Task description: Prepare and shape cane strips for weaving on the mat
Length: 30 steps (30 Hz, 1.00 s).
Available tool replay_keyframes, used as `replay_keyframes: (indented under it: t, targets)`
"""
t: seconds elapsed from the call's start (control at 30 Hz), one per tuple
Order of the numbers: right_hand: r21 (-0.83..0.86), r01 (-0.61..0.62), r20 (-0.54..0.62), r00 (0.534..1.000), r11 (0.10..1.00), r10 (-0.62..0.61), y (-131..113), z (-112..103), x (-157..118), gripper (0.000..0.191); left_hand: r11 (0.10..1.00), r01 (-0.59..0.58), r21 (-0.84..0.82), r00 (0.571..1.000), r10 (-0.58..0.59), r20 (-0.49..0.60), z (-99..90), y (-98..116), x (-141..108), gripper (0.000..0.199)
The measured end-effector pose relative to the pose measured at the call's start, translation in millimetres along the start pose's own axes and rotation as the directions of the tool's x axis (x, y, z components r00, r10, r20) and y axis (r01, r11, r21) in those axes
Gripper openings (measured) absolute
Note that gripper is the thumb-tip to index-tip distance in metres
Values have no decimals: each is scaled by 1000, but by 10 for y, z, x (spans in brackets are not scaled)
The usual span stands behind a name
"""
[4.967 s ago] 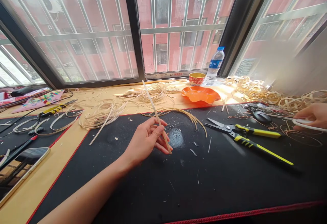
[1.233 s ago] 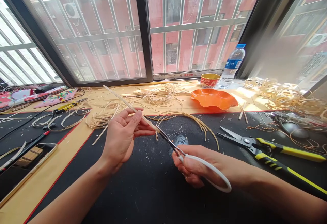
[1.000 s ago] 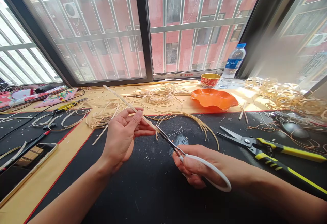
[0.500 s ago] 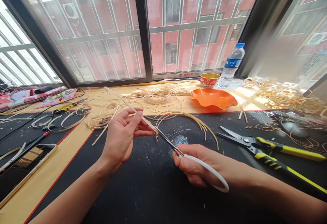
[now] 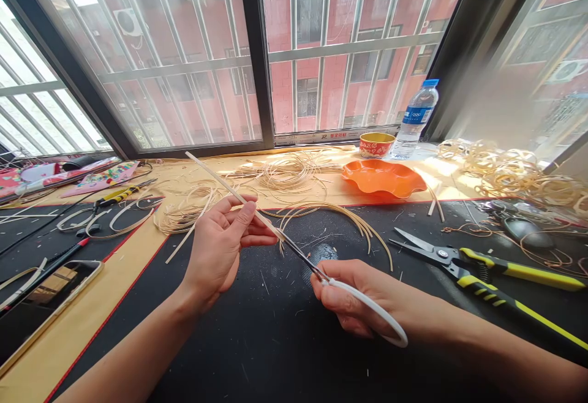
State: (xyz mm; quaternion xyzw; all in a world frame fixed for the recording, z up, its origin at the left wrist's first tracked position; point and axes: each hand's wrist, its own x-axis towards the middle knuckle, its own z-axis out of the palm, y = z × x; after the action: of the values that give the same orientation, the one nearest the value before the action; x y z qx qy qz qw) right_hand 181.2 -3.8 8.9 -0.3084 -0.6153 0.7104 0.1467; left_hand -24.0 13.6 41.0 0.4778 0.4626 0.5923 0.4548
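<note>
1 cane strip [image 5: 220, 182] is pinched by the left hand [image 5: 215, 247] at centre frame; its lower end meets the narrowly parted blades of white-handled scissors [image 5: 303, 259], gripped in the right hand [image 5: 353, 296].

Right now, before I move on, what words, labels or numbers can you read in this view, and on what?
None is legible.
Plastic water bottle, blue label: too small to read.
Strip along the window frame: red characters, too blurred to read.
</note>
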Motion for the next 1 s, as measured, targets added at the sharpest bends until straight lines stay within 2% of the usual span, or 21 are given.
replay_keyframes:
  t: [0.3,0.53,1.0]
  targets:
    - [-22,-9,-34,999,1000,8,-17,8,-5,43,1000,6,4,1000,-6,-4,-1,-12,-11,17]
    - [69,2,-34,999,998,1,-7,15,15,48,1000,12,13,1000,-12,-7,-10,-17,-1,19]
    - [-6,-6,-47,999,1000,6,24,-11,17,47,1000,4,31,1000,-4,-19,2,-39,-3,19]
